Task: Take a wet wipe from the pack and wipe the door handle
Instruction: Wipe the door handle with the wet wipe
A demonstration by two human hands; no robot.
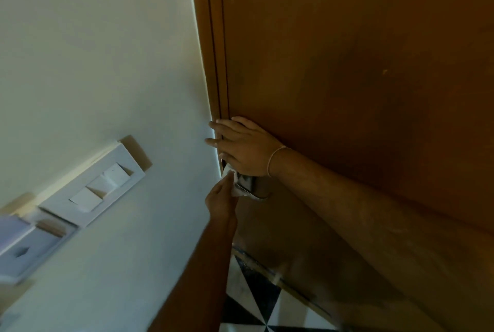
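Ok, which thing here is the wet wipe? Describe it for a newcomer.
Start at the brown door and follow its left edge down to the metal handle. The wet wipe is the crumpled white scrap pressed there by the left hand; nothing else by the handle is white.

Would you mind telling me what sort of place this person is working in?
Probably a room doorway in a home: a brown wooden door set in a pale painted wall, white wall switch plates beside it, and a black-and-white tiled floor below.
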